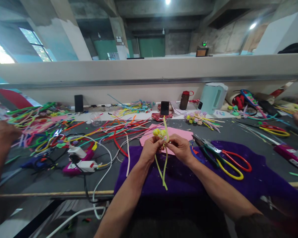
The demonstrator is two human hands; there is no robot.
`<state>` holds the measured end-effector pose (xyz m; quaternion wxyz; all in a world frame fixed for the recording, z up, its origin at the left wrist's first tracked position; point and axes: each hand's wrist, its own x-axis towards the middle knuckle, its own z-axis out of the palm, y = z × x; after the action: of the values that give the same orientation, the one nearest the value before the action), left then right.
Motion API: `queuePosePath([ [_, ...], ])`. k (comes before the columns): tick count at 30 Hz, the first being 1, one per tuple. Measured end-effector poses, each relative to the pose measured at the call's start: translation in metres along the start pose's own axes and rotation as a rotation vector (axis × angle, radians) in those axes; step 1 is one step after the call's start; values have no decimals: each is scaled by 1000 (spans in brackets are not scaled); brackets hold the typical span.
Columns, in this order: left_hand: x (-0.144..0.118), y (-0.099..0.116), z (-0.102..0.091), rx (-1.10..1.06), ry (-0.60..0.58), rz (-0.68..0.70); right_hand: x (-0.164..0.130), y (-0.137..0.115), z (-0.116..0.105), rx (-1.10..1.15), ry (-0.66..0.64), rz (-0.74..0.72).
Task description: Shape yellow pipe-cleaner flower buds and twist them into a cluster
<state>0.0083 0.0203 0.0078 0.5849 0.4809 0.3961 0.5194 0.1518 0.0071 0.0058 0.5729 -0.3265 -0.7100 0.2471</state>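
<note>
A small yellow pipe-cleaner flower (159,133) is pinched in my left hand (149,149), its fuzzy loops showing above the fingers. My right hand (181,148) meets it from the other side, thumb and fingertips closed on a yellow pipe cleaner (165,124) that sticks up past the loops. Two pale yellow strands (164,172) hang down below both hands. Where the strands join is hidden by the fingers. Under the hands lie a pink sheet (183,133) and a purple cloth (144,181).
Scissors with red and yellow handles (234,163) and pliers (206,148) lie to the right. Loose pipe cleaners (119,129) and power strips with cables (80,163) are on the left. A phone (164,108), bottle (185,100) and kettle (212,99) stand behind. Other people's hands (1,138) show at both edges.
</note>
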Motion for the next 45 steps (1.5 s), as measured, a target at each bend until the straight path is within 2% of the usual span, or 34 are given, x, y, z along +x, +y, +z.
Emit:
queuePosePath([
  [2,-1,0,2,28,25,1,-1,-1,1,-1,-13,12],
  [5,-2,-1,5,50,16,5,0,1,1,115,44,155],
  [11,-6,0,7,15,-67,26,8,6,-1,386,171,380],
  [17,-9,1,8,-22,-164,32,10,9,-1,533,167,471],
  [25,-8,-1,4,23,-266,13,9,15,6,509,82,533],
  [30,-8,2,6,78,-230,-69,11,20,6,467,48,580],
  [33,-8,3,6,65,-222,-65,14,20,2,466,58,589],
  [35,-5,3,4,27,-170,-60,15,19,-2,427,61,609],
  [38,0,1,0,-37,-85,-58,15,16,-7,299,121,524],
  [41,3,0,-4,-113,-67,-91,11,13,-6,74,176,268],
  [45,3,2,-3,-193,-108,-136,4,8,-2,-173,48,-74],
])
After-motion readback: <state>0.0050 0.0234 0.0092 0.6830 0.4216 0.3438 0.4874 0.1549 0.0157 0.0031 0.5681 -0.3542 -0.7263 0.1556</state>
